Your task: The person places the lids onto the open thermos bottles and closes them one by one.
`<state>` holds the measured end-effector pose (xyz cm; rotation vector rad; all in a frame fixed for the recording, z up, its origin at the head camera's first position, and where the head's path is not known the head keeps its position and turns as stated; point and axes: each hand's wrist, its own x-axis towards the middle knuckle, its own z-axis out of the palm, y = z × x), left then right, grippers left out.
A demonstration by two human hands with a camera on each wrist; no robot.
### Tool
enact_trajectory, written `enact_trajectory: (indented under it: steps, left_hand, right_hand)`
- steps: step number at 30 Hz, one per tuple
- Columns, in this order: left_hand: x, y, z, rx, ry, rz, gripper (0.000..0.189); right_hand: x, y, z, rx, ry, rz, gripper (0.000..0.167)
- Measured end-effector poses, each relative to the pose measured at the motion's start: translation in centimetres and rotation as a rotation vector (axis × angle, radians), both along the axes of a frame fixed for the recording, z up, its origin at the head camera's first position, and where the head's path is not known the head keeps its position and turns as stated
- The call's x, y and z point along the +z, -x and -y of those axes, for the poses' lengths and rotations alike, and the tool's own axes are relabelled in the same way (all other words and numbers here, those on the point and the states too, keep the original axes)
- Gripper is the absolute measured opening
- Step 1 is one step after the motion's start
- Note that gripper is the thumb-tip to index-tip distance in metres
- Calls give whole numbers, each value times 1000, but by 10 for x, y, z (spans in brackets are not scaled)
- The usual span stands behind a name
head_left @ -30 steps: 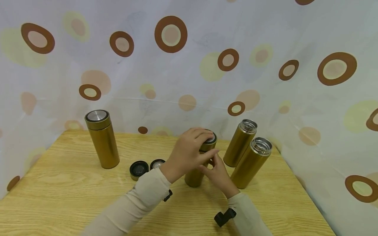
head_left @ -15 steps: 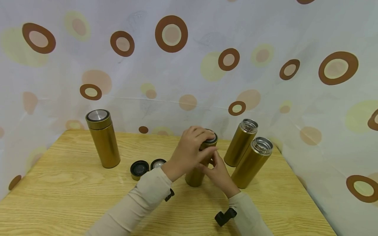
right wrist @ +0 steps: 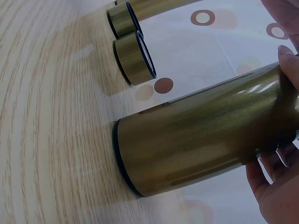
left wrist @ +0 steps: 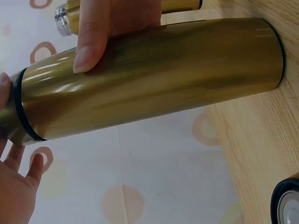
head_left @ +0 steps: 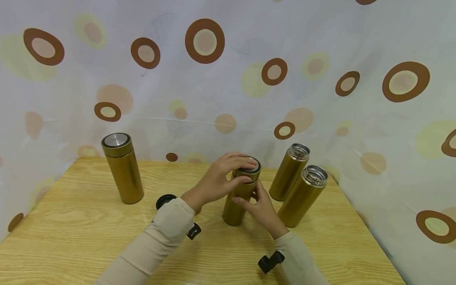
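Note:
A gold thermos (head_left: 233,211) stands upright near the middle of the wooden table, its lid (head_left: 252,175) on top. My left hand (head_left: 213,180) holds that lid, fingers over the top and far side, thumb against the near side. Lower down, my right hand (head_left: 265,209) grips the body, thumb in front and fingers behind it. A dark seam between lid and body shows in the left wrist view, where the right thumb (left wrist: 91,42) presses the gold wall (left wrist: 177,74). Two loose lids, a nearer lid (right wrist: 134,60) and a farther lid (right wrist: 122,21), lie beside the thermos in the right wrist view.
Two lidless thermoses, one behind (head_left: 287,176) and one nearer (head_left: 301,202), stand close to the right hand. A lidded thermos (head_left: 126,176) stands at the left. Patterned cloth (head_left: 228,95) hangs along the table's back and right edges. My left sleeve partly covers the loose lids.
My left hand has turned on the lid, its wrist swinging left and its thumb sliding back, uncovering more of the seam. The sleeve now hides one loose lid. The right hand stays put.

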<state>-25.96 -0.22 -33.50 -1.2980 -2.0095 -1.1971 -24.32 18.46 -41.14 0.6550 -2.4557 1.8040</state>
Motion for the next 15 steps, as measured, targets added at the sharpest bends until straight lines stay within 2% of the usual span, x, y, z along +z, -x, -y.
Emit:
enact_trajectory:
  steps: [4, 8, 11, 15]
  left_hand:
    - [1, -2, 0, 3, 19, 24, 31]
    - [5, -8, -3, 73, 61, 10, 30]
    - [10, -14, -8, 195, 116, -57, 27]
    - [16, -20, -19, 437, 195, -166, 31]
  right_hand:
    - [-1, 0, 0, 0, -1, -3, 74]
    - [-2, -1, -1, -3, -13, -8, 73]
    - [-2, -1, -2, 2, -21, -14, 74]
    - [-1, -1, -2, 21, -20, -32, 72]
